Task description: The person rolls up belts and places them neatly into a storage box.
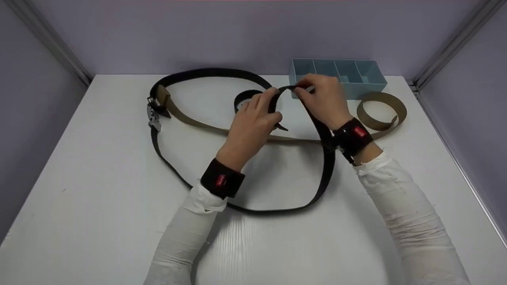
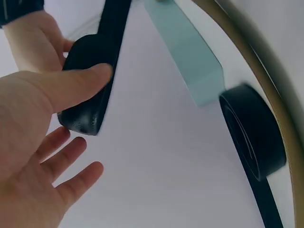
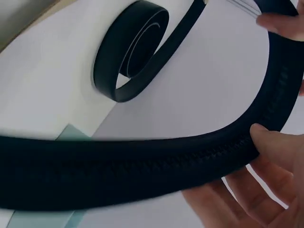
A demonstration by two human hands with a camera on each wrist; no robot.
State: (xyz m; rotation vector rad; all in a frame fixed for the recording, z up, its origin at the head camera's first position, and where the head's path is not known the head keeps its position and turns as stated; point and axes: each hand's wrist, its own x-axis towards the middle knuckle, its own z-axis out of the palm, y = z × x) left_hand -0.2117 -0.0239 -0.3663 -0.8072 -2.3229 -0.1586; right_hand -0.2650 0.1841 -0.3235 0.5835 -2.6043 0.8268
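A black belt (image 1: 328,166) makes a wide loop over the white table. My left hand (image 1: 253,122) pinches it close to its rounded tip, thumb on top, as the left wrist view shows of the belt end (image 2: 83,118). A short way along, my right hand (image 1: 324,99) grips the same belt between thumb and fingers, so it arches between both hands. The right wrist view shows a ridged track along the belt (image 3: 133,164). At the left lies a metal buckle (image 1: 153,114). Behind my left hand stands a coiled black strap (image 2: 261,133), partly hidden in the head view.
A tan belt (image 1: 198,122) runs beneath my hands to a loose coil (image 1: 400,107) at the right. Behind my right hand stands a blue-grey tray (image 1: 356,89) with several compartments. Walls enclose the white table (image 1: 99,178) at the back and sides.
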